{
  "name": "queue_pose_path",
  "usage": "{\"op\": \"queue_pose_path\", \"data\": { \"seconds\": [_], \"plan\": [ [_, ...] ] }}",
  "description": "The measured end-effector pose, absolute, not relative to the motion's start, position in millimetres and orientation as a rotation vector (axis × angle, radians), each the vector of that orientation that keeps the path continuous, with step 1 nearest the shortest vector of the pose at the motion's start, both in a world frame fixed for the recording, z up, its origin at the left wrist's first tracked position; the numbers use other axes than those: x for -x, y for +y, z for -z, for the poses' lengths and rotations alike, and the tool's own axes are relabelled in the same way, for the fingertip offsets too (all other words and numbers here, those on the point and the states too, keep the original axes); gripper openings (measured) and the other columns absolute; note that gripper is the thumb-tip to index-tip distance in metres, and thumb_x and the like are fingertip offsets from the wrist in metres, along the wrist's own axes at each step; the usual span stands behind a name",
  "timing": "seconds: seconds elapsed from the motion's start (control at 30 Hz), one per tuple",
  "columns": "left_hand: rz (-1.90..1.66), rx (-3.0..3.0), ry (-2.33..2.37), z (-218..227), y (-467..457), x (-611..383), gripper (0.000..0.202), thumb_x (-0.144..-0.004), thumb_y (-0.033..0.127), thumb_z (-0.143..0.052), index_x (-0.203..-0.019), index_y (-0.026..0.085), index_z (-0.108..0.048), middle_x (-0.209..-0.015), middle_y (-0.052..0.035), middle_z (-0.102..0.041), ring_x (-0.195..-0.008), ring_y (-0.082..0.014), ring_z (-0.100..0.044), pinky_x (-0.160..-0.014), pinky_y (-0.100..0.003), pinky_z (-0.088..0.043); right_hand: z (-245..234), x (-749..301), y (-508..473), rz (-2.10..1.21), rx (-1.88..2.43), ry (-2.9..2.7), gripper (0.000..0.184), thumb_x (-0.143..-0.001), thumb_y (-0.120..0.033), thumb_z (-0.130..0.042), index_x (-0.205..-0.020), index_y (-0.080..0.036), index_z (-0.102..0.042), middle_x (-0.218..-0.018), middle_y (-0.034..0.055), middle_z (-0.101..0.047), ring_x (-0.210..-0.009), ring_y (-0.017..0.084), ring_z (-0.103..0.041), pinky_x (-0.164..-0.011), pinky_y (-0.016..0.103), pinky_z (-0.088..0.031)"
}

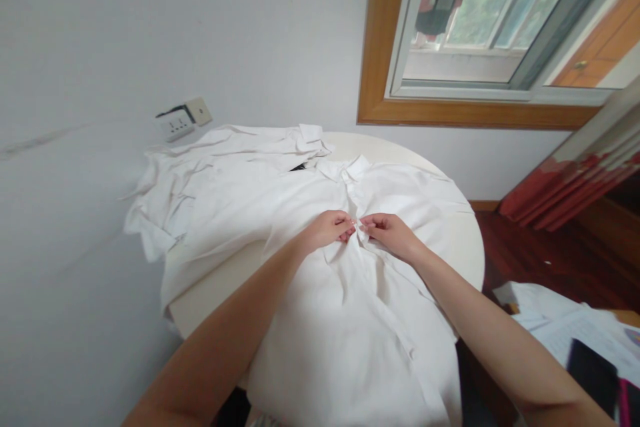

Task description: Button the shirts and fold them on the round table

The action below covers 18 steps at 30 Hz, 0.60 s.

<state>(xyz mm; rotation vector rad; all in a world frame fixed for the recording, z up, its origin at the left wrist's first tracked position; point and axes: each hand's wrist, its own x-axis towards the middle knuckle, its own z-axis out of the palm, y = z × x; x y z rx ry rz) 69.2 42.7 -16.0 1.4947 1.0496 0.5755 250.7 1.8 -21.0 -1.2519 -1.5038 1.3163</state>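
A: Where do we find the white cloth shirt with collar and front buttons (320, 320)?

B: We see it spread upon the round, cream-coloured table (469, 253). Its collar points towards the table's far edge, and its lower part comes down over the near edge.

A: And how are the fingers?

B: The left hand (336, 227) has its thumb and fingers closed on the shirt's front opening. The right hand (387, 230) is pinching the cloth just beside it, also above the table. Whether a button is between the fingertips, we cannot tell.

A: What do we notice further out?

B: At the table's far left side lies more crumpled white cloth (235, 140); behind it, a white wall socket (176, 124). Beyond the table, to the right, we have a window in a brown wooden frame (374, 47). Right of the table hangs a red and whitish fabric curtain (560, 187), and nearer to us lie white paper sheets (563, 330).
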Motion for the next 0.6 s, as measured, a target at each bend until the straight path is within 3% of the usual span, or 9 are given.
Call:
{"op": "queue_pose_path", "data": {
  "seconds": [0.3, 0.6],
  "plan": [
    [-0.543, -1.45, 1.088, 15.1, 40.6, -69.9, 0.024, -0.074, 0.034, -0.069, -0.068, 0.012, -0.063, -0.067, -0.0022, -0.065, -0.058, -0.0091, -0.058, -0.068, -0.027, -0.052, 29.5, -257.2, 6.3, -1.141, 1.29, -1.705, 0.027, -0.078, -0.037, -0.056, -0.083, -0.015, -0.072, -0.069, 0.0013, -0.065, -0.063, 0.013, -0.056, -0.062, 0.024, -0.045],
    [-0.531, -1.585, 1.1, 20.5, 41.0, -71.0, 0.019, -0.081, 0.025, -0.058, -0.066, 0.013, -0.061, -0.066, -0.0015, -0.064, -0.061, -0.011, -0.06, -0.067, -0.026, -0.051, 36.7, -248.0, 11.7, -1.199, 1.271, -1.513, 0.019, -0.073, -0.032, -0.06, -0.079, -0.015, -0.066, -0.064, 0.0008, -0.064, -0.057, 0.012, -0.058, -0.06, 0.024, -0.048]
  ]
}}
